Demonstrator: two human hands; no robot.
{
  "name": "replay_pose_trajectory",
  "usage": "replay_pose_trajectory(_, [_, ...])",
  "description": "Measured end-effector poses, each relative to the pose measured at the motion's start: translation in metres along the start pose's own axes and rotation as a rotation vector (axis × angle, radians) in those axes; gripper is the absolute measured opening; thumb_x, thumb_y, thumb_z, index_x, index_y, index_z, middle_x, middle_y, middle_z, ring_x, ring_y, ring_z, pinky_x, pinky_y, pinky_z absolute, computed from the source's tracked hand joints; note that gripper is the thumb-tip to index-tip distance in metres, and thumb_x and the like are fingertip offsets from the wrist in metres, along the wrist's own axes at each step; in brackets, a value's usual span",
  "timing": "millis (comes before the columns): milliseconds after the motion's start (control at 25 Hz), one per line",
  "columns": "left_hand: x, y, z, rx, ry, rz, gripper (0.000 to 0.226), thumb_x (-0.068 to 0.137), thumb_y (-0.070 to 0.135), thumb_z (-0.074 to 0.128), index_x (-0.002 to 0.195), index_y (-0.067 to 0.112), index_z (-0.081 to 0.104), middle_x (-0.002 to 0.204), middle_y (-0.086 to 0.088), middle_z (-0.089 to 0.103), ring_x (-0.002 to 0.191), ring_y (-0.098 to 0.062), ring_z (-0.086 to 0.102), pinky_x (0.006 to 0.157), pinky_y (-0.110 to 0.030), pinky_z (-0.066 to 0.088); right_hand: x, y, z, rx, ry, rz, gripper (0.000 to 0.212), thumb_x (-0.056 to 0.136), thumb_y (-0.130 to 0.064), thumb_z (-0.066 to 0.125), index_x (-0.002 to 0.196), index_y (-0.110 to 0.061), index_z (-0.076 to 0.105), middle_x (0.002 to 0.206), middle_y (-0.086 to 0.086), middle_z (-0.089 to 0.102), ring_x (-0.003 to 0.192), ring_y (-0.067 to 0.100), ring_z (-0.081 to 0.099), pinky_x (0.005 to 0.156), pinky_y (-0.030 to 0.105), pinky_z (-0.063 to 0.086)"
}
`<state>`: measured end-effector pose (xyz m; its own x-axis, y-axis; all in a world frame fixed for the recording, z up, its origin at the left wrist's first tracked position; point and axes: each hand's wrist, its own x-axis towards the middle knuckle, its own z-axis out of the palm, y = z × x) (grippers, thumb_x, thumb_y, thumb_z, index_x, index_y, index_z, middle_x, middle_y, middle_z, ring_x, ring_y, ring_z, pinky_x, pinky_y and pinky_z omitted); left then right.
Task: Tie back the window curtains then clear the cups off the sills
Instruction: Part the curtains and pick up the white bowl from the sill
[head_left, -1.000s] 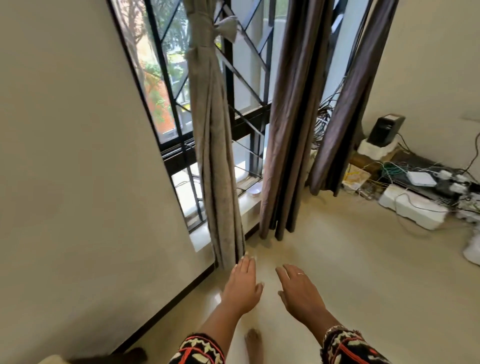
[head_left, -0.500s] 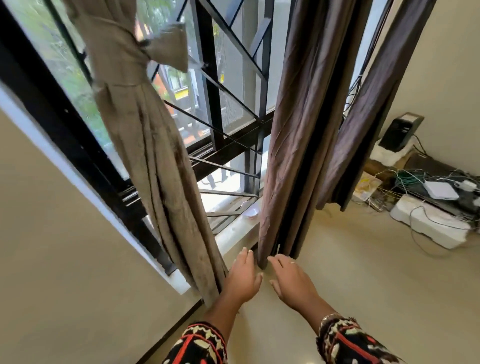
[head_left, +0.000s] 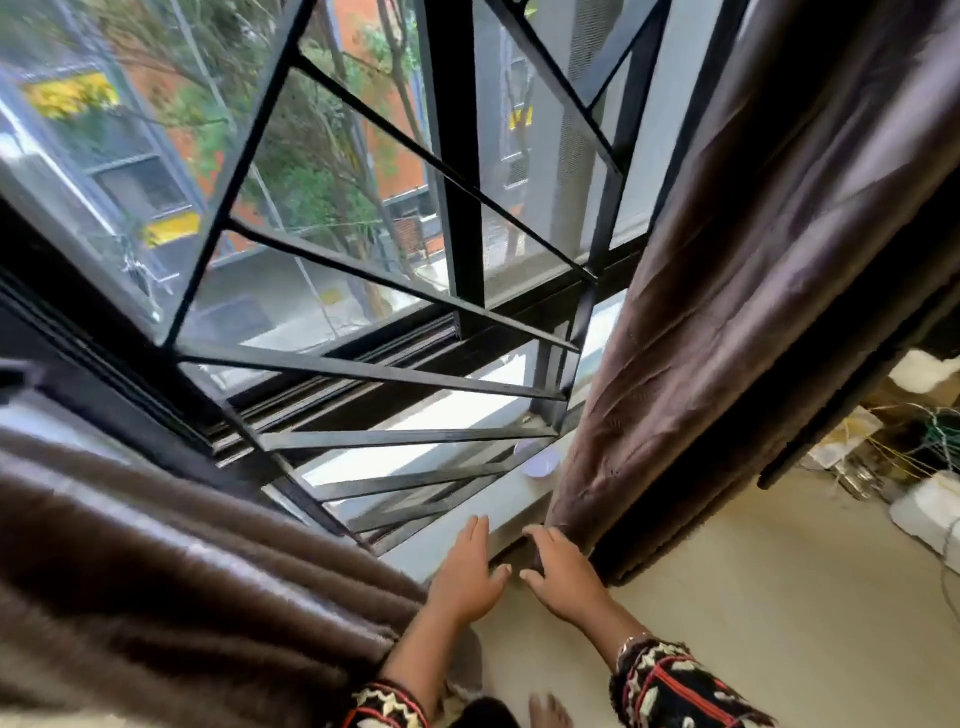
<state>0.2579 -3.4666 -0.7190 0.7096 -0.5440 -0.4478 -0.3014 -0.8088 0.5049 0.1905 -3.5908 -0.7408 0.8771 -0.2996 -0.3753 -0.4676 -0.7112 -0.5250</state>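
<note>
Black window grille (head_left: 457, 218) over a grey sill (head_left: 467, 519), beige floor (head_left: 753, 597) below. Left hand (head_left: 467, 571) lies flat and empty, fingers spread, on the sill's front edge. Right hand (head_left: 558, 569) is open, fingertips touching the hem of the dark brown curtain (head_left: 727, 312) — not gripping. A pale cup (head_left: 537, 460) sits further along the sill, just beside that curtain. A second curtain (head_left: 156, 571) is blurred at lower left.
</note>
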Motion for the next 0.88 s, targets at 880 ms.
replay_pose_trajectory(880, [0.324, -0.07, 0.167, -0.482, -0.094, -0.213, 0.055, 0.092, 0.026, 0.051, 0.14, 0.007, 0.031, 0.146, -0.008, 0.035, 0.134, -0.021, 0.034, 0.101, -0.024, 0.029, 0.328, 0.189, 0.101, 0.8, 0.357, 0.505, 0.056, 0.085, 0.01, 0.045, 0.138, -0.005, 0.037, 0.138, 0.013, 0.042, 0.129, 0.025, 0.04, 0.104, 0.032, 0.033])
